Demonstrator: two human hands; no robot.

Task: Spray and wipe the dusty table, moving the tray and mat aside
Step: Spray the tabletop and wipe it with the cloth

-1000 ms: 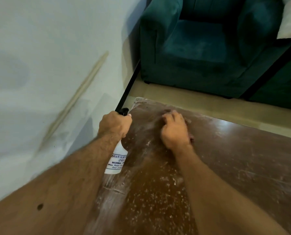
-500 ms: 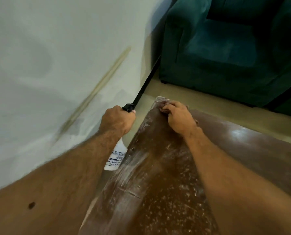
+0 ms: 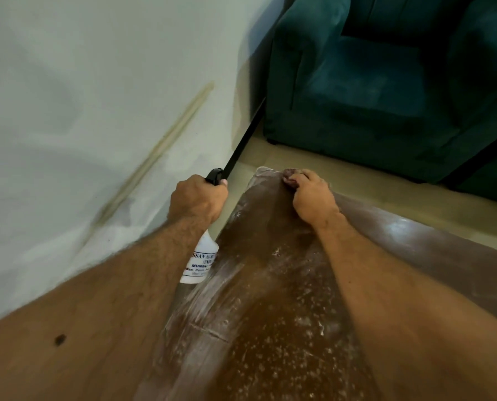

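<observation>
The brown wooden table point(image 3: 270, 285) is streaked with white dust and wet smears. My left hand point(image 3: 196, 199) grips a white spray bottle point(image 3: 201, 263) with a black head, held just off the table's left edge beside the wall. My right hand point(image 3: 312, 198) is curled round a dark reddish cloth point(image 3: 289, 176) and presses it onto the table's far left corner. Only a small bit of the cloth shows past my fingers. Tray and mat are out of view.
A pale wall point(image 3: 82, 111) runs close along the table's left side, with a black skirting strip point(image 3: 244, 140) at its foot. A teal armchair point(image 3: 386, 82) stands beyond the table across a strip of beige floor point(image 3: 386, 198).
My right hand has slid the cloth from the table's middle-left out to the far left corner. My left hand keeps the bottle in about the same place. The view has swung left.
</observation>
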